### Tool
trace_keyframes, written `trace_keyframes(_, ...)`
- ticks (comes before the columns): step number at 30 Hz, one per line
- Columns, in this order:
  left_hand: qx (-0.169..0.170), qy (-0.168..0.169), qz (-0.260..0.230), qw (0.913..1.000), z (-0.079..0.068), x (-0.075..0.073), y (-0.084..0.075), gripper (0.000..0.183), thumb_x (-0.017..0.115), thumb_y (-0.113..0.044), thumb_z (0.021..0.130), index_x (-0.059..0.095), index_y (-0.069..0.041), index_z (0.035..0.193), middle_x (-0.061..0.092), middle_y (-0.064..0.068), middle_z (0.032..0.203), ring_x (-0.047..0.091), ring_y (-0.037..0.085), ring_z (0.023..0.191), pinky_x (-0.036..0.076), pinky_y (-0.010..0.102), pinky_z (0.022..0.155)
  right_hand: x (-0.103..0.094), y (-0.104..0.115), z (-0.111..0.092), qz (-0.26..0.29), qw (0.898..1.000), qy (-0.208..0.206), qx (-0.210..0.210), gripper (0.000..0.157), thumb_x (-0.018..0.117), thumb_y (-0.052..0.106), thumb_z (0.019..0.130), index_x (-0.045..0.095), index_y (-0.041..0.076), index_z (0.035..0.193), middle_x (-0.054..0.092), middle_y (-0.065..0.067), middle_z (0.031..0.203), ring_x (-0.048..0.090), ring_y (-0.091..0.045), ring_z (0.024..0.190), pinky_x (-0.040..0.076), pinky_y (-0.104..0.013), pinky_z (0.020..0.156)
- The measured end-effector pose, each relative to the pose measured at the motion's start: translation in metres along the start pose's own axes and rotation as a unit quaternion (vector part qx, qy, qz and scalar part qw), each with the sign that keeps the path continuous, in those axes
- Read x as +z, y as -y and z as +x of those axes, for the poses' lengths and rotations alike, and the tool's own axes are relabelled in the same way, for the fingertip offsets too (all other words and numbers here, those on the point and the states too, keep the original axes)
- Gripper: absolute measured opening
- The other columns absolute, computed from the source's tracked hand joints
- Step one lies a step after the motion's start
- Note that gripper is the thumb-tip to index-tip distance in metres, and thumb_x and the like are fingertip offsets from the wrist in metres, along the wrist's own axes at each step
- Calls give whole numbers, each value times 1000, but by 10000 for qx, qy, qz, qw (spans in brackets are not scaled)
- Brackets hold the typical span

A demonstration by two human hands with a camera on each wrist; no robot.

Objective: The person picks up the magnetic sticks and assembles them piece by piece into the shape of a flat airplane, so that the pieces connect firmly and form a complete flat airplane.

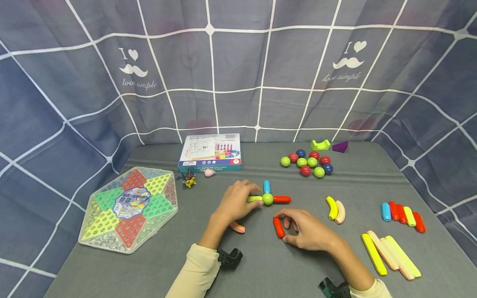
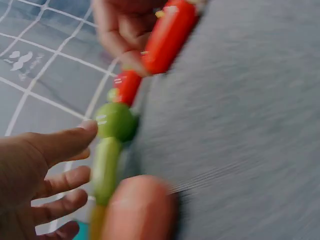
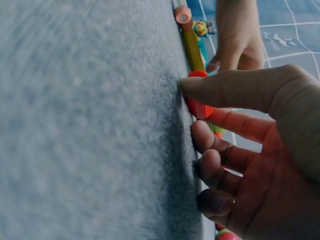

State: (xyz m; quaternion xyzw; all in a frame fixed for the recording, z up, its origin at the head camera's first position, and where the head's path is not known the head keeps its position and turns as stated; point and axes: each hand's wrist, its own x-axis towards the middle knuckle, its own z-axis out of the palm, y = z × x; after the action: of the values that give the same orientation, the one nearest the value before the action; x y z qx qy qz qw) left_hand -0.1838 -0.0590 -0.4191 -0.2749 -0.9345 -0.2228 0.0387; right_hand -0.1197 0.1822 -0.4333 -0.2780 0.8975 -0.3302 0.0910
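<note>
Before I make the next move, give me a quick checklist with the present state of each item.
1. Right hand has the held red rod: ok, pinched.
2. Blue rod, second red rod and yellow-green rod meet the green ball: ok.
3. Those three fully seated: cannot tell.
4. Ball's side nearest the person free of rods: ok.
5. Left hand steadying the ball: cannot tell; close, contact unclear.
6. Held red rod joined to the ball: not ok, apart.

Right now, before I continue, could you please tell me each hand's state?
Left hand: open, fingers loose, thumb tip by the green ball.
Right hand: closed, holding a red stick between thumb and finger.
</note>
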Motion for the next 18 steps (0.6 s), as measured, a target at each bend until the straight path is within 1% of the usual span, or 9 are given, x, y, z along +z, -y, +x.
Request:
trace_keyframes(2,57,98,-100,9999,-4,-10,2,31,73,-38,82,70,-20,107,63,-3,96,56,15,87,45,36,74,2,0,0,-56,10000,-47,12,50,82,19,70,59,21,115,56,5,83,51,-9,64,42,-23,59)
trace_keyframes(4,121,362,-237,9990,-10,-20,4,26,75,-34,81,71,-19,102,63,-3,93,58,14,86,46,35,74,4,1,1,-147,9998,-94,44,49,83,23,70,59,23,113,55,6,82,50,-8,64,41,-23,58)
trace_keyframes(6,139,807,-367,9960,-19,-27,8,23,78,-33,79,72,-20,96,63,-6,89,59,12,83,46,33,73,5,2,1,-280,9995,-162,72,48,83,29,70,58,25,110,55,7,81,50,-7,65,40,-23,60)
trace_keyframes(8,118,1315,-547,9897,-28,-31,12,23,81,-34,75,72,-21,91,64,-9,85,59,11,80,45,31,71,7,4,1,-474,9985,-236,117,47,83,37,70,58,26,108,53,8,79,50,-7,67,39,-24,61)
trace_keyframes(10,134,1684,-715,9830,-34,-33,15,25,84,-35,70,72,-22,87,65,-10,83,57,9,77,44,30,70,9,6,2,-686,9970,-326,178,47,82,44,70,57,28,106,52,9,78,49,-6,68,38,-25,61)
trace_keyframes(12,200,1882,-836,9784,-36,-34,17,27,87,-36,65,72,-23,83,65,-11,81,56,8,74,44,28,68,10,8,3,-891,9949,-405,257,48,80,49,70,57,28,105,50,11,76,48,-5,68,37,-25,61)
trace_keyframes(14,275,1973,-897,9758,-35,-33,18,28,88,-36,63,72,-23,81,65,-12,79,55,7,73,44,28,67,11,9,4,-1058,9929,-444,311,51,79,53,70,57,29,109,49,12,75,47,-3,67,36,-26,60)
trace_keyframes(18,328,2110,-659,9747,-32,-32,18,28,90,-36,58,72,-26,77,64,-15,80,56,5,73,44,27,67,12,8,4,-1250,9909,-433,265,59,78,54,70,57,31,121,48,14,77,46,-2,70,36,-26,60)
